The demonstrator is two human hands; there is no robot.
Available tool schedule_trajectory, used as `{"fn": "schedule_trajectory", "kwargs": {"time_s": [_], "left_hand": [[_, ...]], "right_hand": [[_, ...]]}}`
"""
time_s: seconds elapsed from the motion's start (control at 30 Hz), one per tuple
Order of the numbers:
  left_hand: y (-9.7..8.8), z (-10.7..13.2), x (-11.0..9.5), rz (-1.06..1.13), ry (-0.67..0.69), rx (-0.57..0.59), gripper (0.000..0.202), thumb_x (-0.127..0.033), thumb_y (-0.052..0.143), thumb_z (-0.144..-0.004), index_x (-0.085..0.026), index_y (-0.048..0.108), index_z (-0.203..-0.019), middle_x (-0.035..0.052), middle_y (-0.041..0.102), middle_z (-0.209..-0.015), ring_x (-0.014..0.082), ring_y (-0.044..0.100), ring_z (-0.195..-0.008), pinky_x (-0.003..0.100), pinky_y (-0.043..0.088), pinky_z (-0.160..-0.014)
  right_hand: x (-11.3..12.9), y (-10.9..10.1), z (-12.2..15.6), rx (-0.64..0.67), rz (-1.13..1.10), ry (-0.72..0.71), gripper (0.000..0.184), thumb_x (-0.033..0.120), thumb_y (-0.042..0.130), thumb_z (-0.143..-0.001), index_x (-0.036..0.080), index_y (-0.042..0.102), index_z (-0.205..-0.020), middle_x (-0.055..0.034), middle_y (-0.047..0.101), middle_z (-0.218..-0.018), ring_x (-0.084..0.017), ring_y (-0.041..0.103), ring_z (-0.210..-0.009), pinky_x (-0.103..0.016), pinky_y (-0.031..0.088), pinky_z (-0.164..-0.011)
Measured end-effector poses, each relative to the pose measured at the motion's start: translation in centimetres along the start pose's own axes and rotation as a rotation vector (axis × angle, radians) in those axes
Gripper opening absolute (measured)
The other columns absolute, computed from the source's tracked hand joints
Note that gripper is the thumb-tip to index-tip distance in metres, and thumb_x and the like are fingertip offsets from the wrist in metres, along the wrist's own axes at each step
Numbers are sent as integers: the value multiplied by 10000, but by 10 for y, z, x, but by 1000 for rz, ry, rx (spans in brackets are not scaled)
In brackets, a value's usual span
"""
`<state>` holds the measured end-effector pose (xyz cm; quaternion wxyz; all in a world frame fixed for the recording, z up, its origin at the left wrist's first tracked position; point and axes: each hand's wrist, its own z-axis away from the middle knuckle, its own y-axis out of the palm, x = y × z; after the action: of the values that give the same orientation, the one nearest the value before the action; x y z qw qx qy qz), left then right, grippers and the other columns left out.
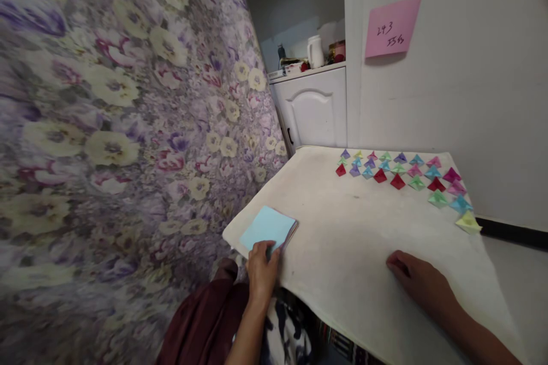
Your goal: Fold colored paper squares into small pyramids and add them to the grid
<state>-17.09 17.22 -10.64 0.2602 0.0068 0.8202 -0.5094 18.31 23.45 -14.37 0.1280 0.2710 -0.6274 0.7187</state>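
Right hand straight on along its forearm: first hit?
From the right hand, the way across the white table looks free, passing beyond the blue paper stack. First hit: likely the floral curtain, though depth is unclear.

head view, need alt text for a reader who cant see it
A person's left hand touches a paper stack, light blue on top; the right hand curls over the cream tabletop. Colourful folded paper pieces sit in rows toward its far right, below a pink wall note.

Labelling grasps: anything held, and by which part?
Left hand touches the near edge of the blue-topped paper stack; whether it grips can't be told. Right hand: nothing visible in it.
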Motion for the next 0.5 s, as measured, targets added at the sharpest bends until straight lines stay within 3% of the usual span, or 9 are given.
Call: {"fn": "schedule_trajectory", "kwargs": {"time_s": [0.5], "left_hand": [[0, 0, 2, 83, -13, -1, 233, -323, 478, -800, -183, 615, -926, 80, 620, -949, 253, 571, -929, 405, 442, -820]], "right_hand": [[-2, 1, -1, -20, -16, -14, 191, 360, 412, -818, 262, 567, -767, 21, 644, -720, -174, 583, -674, -250, 327, -563]]}}
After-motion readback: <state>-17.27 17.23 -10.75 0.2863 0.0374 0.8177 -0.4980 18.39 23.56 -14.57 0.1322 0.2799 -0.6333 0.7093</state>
